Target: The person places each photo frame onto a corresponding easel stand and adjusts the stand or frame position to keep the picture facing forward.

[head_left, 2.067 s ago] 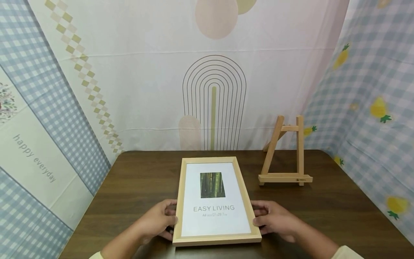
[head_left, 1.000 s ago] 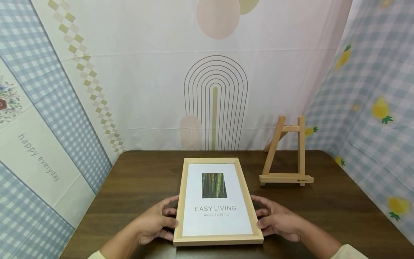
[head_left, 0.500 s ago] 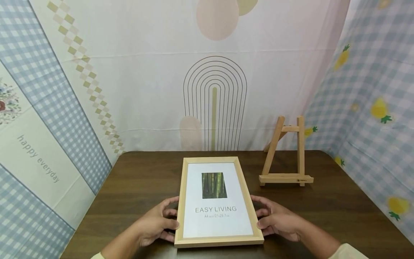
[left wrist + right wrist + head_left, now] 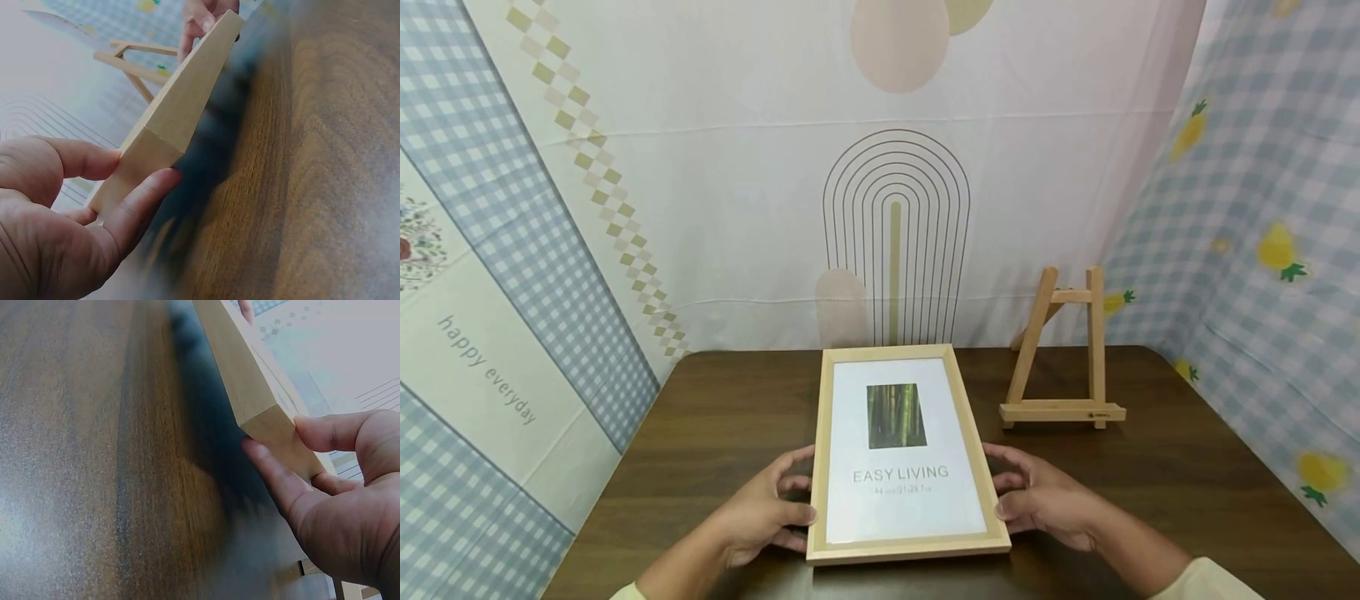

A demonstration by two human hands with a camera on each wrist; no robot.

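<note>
- The picture frame is face up at the middle of the worktop, seemingly held clear of it, its far end apparently tipped higher than the near one.
- The left hand is clamped on the frame's left side near the near corner, thumb above and fingers below; the right hand grips the right side likewise.
- Both grips sit toward the near end, so the far end could sag or swing down if the fingers ease.
- Uneven lifting by the two hands could twist the frame and let a corner knock the worktop.
- Fingers under the edge could be pinched if the frame dropped flat.
- The wooden easel stands upright to the far right, apart from the frame; a careless swing rightward could topple it.
</note>
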